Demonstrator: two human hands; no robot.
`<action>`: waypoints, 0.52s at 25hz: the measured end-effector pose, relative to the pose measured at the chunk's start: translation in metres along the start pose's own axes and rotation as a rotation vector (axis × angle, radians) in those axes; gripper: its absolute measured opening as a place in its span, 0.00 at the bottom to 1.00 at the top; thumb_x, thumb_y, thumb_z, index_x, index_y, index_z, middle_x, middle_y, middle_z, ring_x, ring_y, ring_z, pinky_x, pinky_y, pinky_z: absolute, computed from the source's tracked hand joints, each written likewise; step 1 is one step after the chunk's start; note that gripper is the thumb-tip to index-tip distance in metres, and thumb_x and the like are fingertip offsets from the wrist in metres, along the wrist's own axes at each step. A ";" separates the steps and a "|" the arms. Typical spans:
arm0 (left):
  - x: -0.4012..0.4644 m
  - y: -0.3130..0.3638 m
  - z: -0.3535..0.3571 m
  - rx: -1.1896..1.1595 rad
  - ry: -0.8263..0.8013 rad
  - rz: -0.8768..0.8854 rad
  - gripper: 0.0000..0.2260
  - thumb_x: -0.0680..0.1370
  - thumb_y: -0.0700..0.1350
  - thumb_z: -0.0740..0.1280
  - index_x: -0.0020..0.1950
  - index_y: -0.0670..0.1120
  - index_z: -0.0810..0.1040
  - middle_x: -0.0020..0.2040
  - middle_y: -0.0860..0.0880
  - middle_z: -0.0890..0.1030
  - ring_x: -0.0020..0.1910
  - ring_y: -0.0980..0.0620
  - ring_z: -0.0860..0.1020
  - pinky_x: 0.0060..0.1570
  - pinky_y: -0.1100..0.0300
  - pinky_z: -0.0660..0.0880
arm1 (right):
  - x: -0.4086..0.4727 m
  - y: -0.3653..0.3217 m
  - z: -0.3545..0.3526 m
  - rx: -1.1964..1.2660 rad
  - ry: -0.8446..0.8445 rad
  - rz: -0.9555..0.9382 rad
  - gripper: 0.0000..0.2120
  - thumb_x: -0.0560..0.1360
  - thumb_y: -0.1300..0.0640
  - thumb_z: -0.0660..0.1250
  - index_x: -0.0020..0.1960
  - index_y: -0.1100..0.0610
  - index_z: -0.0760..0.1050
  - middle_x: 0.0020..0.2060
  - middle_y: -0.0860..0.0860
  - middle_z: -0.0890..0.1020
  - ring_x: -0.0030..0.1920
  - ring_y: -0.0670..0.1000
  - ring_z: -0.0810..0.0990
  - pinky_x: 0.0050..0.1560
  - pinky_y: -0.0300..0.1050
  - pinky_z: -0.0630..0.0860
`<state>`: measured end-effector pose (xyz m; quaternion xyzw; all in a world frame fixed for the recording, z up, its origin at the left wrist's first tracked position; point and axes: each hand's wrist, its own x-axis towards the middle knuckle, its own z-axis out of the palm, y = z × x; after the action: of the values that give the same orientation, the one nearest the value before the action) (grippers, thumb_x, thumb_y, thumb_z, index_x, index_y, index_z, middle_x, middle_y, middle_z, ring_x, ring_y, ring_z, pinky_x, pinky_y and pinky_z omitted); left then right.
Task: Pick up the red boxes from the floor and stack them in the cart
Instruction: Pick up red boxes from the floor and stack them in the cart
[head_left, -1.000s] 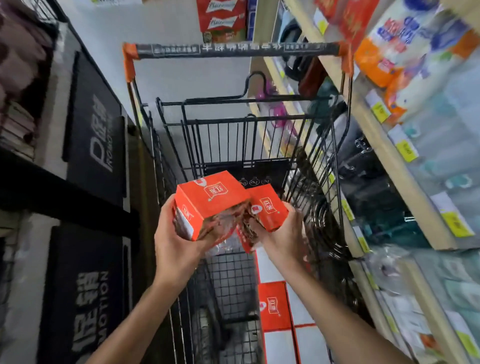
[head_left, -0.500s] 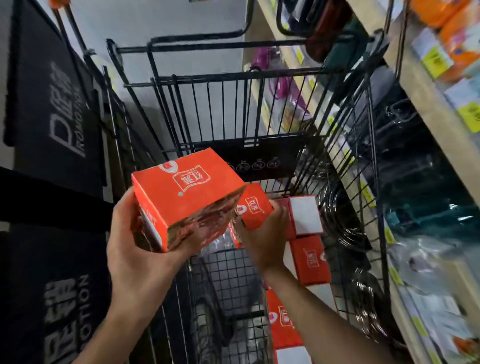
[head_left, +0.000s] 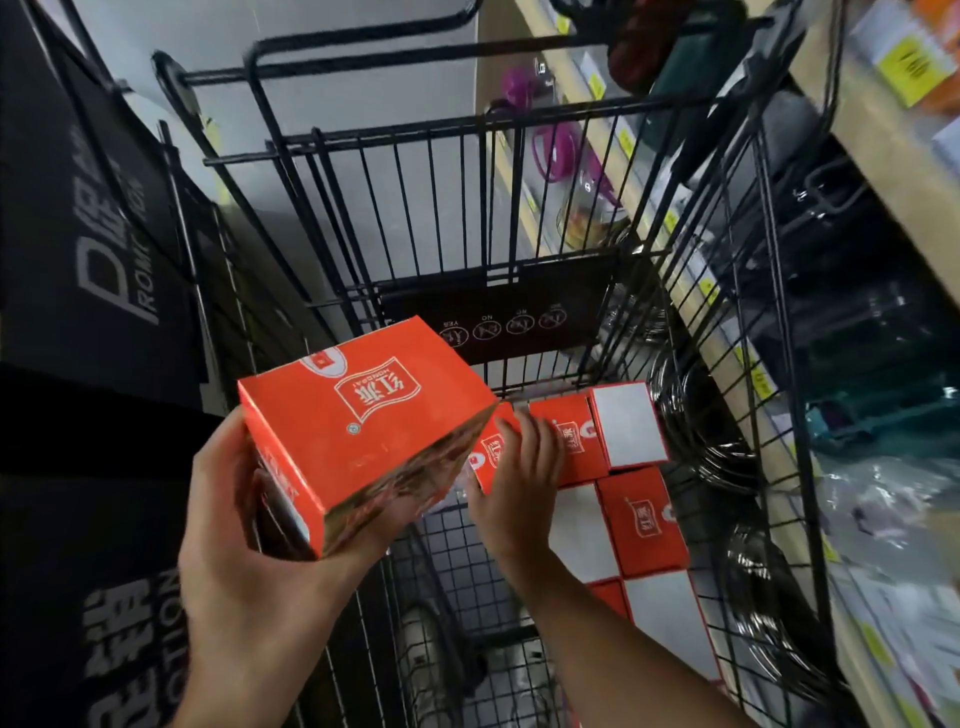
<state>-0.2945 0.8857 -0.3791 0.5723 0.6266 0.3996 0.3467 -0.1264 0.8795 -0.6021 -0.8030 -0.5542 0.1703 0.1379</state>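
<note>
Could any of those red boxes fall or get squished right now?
Maybe. The left hand holds a big red box tilted, from underneath, over the cart's edge; if that grip loosens, it could drop outside the cart. The right hand is setting a smaller box tight against the boxes already in the cart; it might knock them out of line. The big box could also bump the right hand on its way in.
</note>
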 end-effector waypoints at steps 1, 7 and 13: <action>0.000 0.000 0.001 -0.005 -0.008 -0.010 0.49 0.58 0.60 0.80 0.76 0.50 0.65 0.69 0.53 0.75 0.68 0.53 0.75 0.64 0.47 0.76 | -0.002 0.002 -0.002 0.008 -0.008 0.000 0.38 0.68 0.41 0.76 0.72 0.54 0.70 0.75 0.53 0.69 0.79 0.58 0.60 0.78 0.64 0.55; 0.008 0.002 0.022 -0.124 -0.079 -0.139 0.55 0.56 0.54 0.79 0.78 0.62 0.53 0.63 0.64 0.73 0.61 0.59 0.78 0.58 0.56 0.76 | -0.016 0.030 -0.038 0.211 -0.066 -0.060 0.45 0.70 0.33 0.72 0.79 0.52 0.62 0.81 0.54 0.56 0.82 0.58 0.49 0.79 0.64 0.54; 0.010 -0.025 0.059 -0.048 0.094 -0.283 0.46 0.54 0.63 0.78 0.66 0.59 0.59 0.62 0.54 0.72 0.63 0.57 0.73 0.54 0.64 0.73 | -0.017 0.050 -0.108 0.298 0.042 -0.095 0.34 0.75 0.46 0.71 0.77 0.53 0.64 0.80 0.49 0.60 0.81 0.53 0.52 0.78 0.62 0.58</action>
<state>-0.2544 0.9012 -0.4275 0.4503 0.7069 0.3881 0.3834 -0.0438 0.8431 -0.5229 -0.7499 -0.5573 0.2271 0.2748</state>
